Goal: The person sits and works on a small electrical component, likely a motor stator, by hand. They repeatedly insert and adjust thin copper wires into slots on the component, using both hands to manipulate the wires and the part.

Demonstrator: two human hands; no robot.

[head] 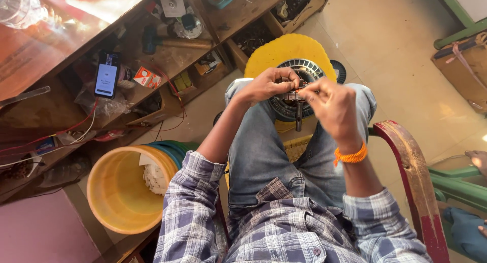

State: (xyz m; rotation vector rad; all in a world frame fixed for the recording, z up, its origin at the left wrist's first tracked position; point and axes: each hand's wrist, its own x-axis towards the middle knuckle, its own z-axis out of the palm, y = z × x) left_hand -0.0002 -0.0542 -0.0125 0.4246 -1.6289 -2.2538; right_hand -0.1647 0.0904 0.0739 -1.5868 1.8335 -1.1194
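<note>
A seated person works with both hands on a round metal motor core (299, 93) resting on their knees.

On the far left, a phone (107, 73) leans on a cluttered wooden shelf (172, 57), with a yellow bucket (122, 192) on the floor below. At centre, the left hand (266, 84) curls closed over the core's left edge. The right hand (332, 104), an orange band at its wrist, pinches something small at the core's middle with fingers drawn together. A yellow disc (286, 47) lies behind the core. A red chair arm (413, 176) stands to the right.
</note>
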